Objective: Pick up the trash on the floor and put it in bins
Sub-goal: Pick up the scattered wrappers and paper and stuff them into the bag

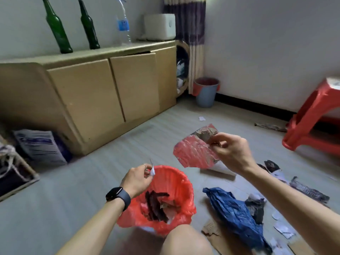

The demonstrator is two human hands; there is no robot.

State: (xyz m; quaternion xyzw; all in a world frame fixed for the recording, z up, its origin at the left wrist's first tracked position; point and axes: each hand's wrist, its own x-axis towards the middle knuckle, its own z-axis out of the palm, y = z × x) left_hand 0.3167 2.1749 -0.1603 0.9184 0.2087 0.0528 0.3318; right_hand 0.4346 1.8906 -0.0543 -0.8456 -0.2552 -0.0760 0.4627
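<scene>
Here the right hand pinches the red foil wrapper by its upper edge, thumb and fingers closed on it, in the air right of the frame's centre. The sheet looks light, thin and crinkly, so an edge pinch should be enough. The left hand pinches a small white paper scrap just above the red-lined bin at lower centre. A blue plastic bag lies at lower right.

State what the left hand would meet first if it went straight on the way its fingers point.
Likely the far rim of the red-lined bin; the left hand might pass above it, depth unclear.
</scene>
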